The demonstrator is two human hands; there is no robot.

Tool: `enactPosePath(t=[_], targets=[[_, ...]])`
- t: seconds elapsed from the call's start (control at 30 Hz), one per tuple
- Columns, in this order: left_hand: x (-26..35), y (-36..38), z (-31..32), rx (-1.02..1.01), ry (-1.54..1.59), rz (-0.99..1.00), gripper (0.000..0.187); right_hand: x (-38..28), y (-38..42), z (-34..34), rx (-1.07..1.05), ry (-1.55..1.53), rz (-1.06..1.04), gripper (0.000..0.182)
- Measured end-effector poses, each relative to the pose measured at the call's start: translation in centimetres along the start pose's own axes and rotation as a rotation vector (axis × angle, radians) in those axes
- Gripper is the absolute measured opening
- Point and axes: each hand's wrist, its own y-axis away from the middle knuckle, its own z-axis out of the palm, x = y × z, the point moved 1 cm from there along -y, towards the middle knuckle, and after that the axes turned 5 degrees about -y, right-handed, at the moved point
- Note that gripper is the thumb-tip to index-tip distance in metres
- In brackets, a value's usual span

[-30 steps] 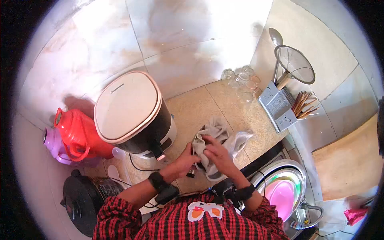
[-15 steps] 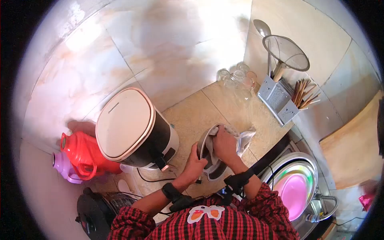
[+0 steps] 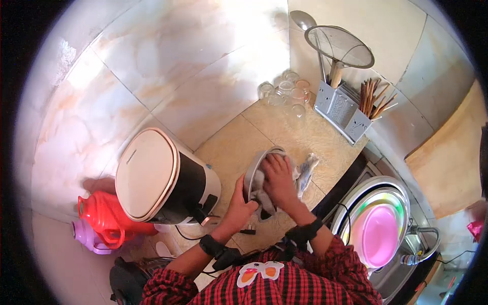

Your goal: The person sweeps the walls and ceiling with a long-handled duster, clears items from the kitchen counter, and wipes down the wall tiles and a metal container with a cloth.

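Note:
A round metal pot [image 3: 248,175] is tilted over the counter in front of me. My left hand [image 3: 239,205] grips its near left rim, thumb outside the edge. Inside the pot is a bunched grey cloth [image 3: 261,195]. My right hand [image 3: 278,179] reaches into the pot, its fingers bent over the cloth and pressing it against the inner wall; the fingertips partly sink into its folds. Just right of the pot lies a crumpled, whitish-and-blue piece of cloth or plastic [image 3: 307,170].
A cream-and-black appliance [image 3: 168,175] stands left, beside a red thermos jug [image 3: 104,216]. Several glasses [image 3: 287,90] are grouped against the back wall. A grey utensil holder [image 3: 340,112] sits back right. Nested basins [image 3: 376,236] rest at the sink on the right.
My right hand has opened out from a tighter grasp and spread over the cloth inside the pot. The pot has turned slightly in my left hand. The camera view has shifted.

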Motion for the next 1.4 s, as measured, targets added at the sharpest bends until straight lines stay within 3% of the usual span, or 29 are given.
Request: enactPosePath(t=[0.03, 0.13, 0.33, 0.43, 0.53, 0.57, 0.67, 0.83, 0.93, 1.03, 1.13, 1.17, 1.3, 1.4], targets=[[0.1, 0.0, -0.1, -0.028, 0.034, 0.030, 0.074, 0.5, -0.3, 0.1, 0.066, 0.057, -0.021, 0.044], [1.3, 0.1, 0.4, -0.010, -0.048, 0.110, 0.074, 1.5, -0.5, 0.3, 0.028, 0.007, 0.198, 0.049], [0.9, -0.4, 0.5, 0.029, -0.142, 0.095, 0.074, 1.9, -1.0, 0.8, -0.012, -0.109, 0.497, 0.042], [0.4, -0.1, 1.0, 0.039, -0.082, 0.126, 0.076, 2.2, -0.9, 0.2, -0.054, -0.210, 0.550, 0.036], [0.4, -1.3, 1.4, 0.096, -0.013, 0.183, 0.077, -1.8, 1.2, 0.8, -0.002, -0.297, 0.429, 0.037], [0.6, -1.9, 0.9, 0.041, -0.082, 0.222, 0.078, -2.6, 1.7, 0.8, 0.116, -0.314, 0.416, 0.040], [1.7, -2.2, 1.0, -0.006, 0.076, 0.197, 0.079, -1.8, 0.9, -1.1, 0.111, -0.193, 0.146, 0.045], [1.7, -1.9, 1.6, -0.063, 0.232, 0.222, 0.078, 0.1, -1.9, -2.9, 0.030, 0.143, 0.219, 0.054], [2.3, -1.9, 1.7, -0.059, 0.199, 0.238, 0.076, 1.0, -2.2, -2.6, 0.096, 0.273, 0.191, 0.051], [2.6, -1.6, 1.9, -0.037, 0.240, 0.260, 0.074, 0.6, -2.6, -2.6, 0.165, 0.079, 0.274, 0.044], [2.1, -2.2, 1.1, 0.034, 0.282, 0.201, 0.074, -1.9, -1.5, -2.8, 0.143, -0.123, 0.228, 0.036], [2.0, -2.7, 1.0, 0.061, 0.290, 0.175, 0.074, -2.6, -1.0, -2.2, 0.105, -0.062, 0.190, 0.032], [2.7, -2.3, 0.7, -0.114, 0.418, 0.174, 0.071, -2.3, -0.7, -4.0, 0.176, -0.130, 0.144, 0.026], [3.1, -2.3, 1.1, -0.122, 0.456, 0.153, 0.070, -0.6, -0.8, -4.6, 0.500, -0.385, 0.276, 0.020]])
